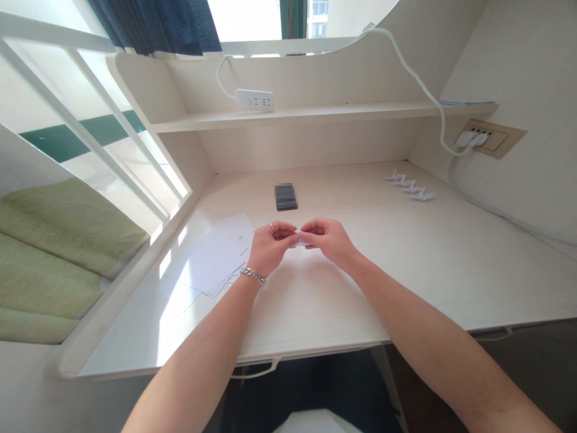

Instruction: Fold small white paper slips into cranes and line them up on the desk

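Note:
Between my fingertips, above the middle of the desk, is a small piece of folded white paper point(301, 239), mostly hidden by the fingers. My left hand point(272, 245), with a ring and a chain bracelet, pinches its left side. On the other side my right hand point(328, 240) is closed on it too, thumb against the near face. Several small folded paper cranes point(412, 186) stand in a row at the back right of the desk. Loose sheets of white paper point(220, 252) lie in an untidy pile left of my left hand.
A dark phone-like object point(286, 197), partly pixelated, lies on the white desk point(360, 210) beyond my hands. Above, a shelf point(315, 112) carries a white power strip point(255, 100). A white cable point(419, 81) runs down to a wall socket point(491, 138) at right. White rails point(90, 132) border the left.

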`<state>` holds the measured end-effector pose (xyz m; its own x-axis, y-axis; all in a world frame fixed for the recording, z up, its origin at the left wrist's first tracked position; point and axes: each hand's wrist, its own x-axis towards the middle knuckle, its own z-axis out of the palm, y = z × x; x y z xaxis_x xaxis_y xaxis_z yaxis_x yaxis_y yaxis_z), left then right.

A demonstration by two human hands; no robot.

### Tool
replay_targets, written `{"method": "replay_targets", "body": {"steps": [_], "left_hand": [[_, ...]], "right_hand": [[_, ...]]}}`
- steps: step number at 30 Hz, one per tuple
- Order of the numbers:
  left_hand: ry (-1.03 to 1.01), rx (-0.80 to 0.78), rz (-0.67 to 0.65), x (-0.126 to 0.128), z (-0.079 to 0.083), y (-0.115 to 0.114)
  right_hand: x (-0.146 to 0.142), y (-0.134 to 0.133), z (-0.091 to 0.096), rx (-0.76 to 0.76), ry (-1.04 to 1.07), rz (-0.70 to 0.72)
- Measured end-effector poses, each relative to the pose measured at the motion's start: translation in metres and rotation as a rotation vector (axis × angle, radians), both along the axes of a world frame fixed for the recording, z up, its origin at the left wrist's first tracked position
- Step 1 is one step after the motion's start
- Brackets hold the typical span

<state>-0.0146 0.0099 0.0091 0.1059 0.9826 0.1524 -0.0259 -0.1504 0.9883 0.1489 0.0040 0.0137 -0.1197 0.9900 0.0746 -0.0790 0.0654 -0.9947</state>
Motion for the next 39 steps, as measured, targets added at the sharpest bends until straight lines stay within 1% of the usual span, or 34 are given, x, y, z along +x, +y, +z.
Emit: {"method": "replay_targets", "body": {"steps": [4, 7, 11, 16, 22, 26, 31, 34, 37, 39], "left_hand": [[-0.071, -0.069, -0.022, 0.000, 0.004, -0.001], [-0.065, -0.089, -0.029, 0.000, 0.004, -0.001], [0.035, -0.038, -0.029, -0.001, 0.000, 0.002], [0.044, 0.057, -0.038, -0.002, -0.002, 0.003], [0.042, 0.010, -0.061, -0.001, -0.001, 0.000], [0.066, 0.062, -0.054, -0.001, -0.004, 0.003], [0.078, 0.074, -0.025, -0.003, -0.005, 0.004], [0.131, 0.099, 0.004, -0.003, -0.004, 0.003], [0.169, 0.133, -0.008, -0.001, -0.005, 0.002], [0.178, 0.140, -0.021, 0.000, -0.006, 0.001]], "right_hand": [[0.001, 0.002, -0.001, 0.015, -0.022, -0.039], [0.001, 0.003, -0.002, 0.030, -0.033, -0.045], [0.001, 0.003, -0.001, 0.045, -0.056, -0.038], [0.003, 0.003, 0.000, 0.058, -0.026, -0.016], [0.004, 0.005, -0.003, 0.111, -0.076, -0.033], [0.003, 0.005, -0.003, 0.065, -0.058, -0.014], [0.004, 0.005, -0.002, 0.015, -0.085, 0.017], [0.005, 0.005, -0.004, 0.063, -0.147, 0.020], [0.005, 0.004, -0.006, 0.150, -0.251, 0.000], [0.005, 0.003, -0.006, 0.181, -0.301, -0.026]]}}
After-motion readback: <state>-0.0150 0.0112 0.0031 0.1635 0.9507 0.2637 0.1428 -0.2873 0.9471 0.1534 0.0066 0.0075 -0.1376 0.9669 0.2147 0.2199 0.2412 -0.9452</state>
